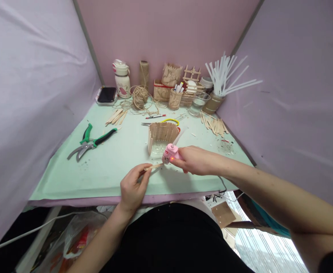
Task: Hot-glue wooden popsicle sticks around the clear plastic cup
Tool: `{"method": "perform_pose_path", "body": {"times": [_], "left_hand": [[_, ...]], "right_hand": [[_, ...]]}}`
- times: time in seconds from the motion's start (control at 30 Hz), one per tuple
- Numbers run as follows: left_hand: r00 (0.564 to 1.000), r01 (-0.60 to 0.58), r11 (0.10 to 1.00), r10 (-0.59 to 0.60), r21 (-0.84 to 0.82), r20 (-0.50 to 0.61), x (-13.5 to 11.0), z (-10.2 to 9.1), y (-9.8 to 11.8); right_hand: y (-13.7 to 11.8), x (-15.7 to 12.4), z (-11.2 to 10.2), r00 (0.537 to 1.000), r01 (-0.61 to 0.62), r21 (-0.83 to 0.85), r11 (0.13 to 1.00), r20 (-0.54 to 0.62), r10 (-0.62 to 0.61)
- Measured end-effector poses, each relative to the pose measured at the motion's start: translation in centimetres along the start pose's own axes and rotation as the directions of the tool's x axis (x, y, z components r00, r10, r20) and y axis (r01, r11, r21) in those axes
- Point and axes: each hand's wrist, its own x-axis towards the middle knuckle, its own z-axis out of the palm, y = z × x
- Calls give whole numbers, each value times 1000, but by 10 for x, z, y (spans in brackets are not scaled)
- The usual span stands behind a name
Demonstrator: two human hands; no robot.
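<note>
Between the fingertips of my left hand (134,185) is a short wooden craft stick (154,167), held low over the table's front part. My right hand (194,160) is wrapped round a pink hot glue gun (171,151) with a small orange light on it. A whitish glue stick (179,137) pokes out of the gun's back. The gun's nozzle points down at the far end of the craft stick; whether they touch I cannot tell. Just behind stands a clear container (157,150) with craft sticks lining its back and side.
Green-handled pruning shears (90,143) lie at left. Loose craft sticks (216,126) lie at right, more (116,116) at back left. Yellow-handled scissors (170,121) lie behind the container. A twine ball (139,97), a bottle (122,81) and a jar of glue sticks (213,103) line the back.
</note>
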Motion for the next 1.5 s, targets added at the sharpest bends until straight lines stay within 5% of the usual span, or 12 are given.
{"method": "perform_pose_path", "body": {"times": [0.97,1.5], "left_hand": [[1000,23,1000,-23,-2,-8,-1,1,-4],[1000,-4,1000,4,14,-19,0,0,-2]], "right_hand": [[-8,-1,-8,999,25,88,996,31,-28],[-4,2,-2,999,52,-14,999,15,-52]]}}
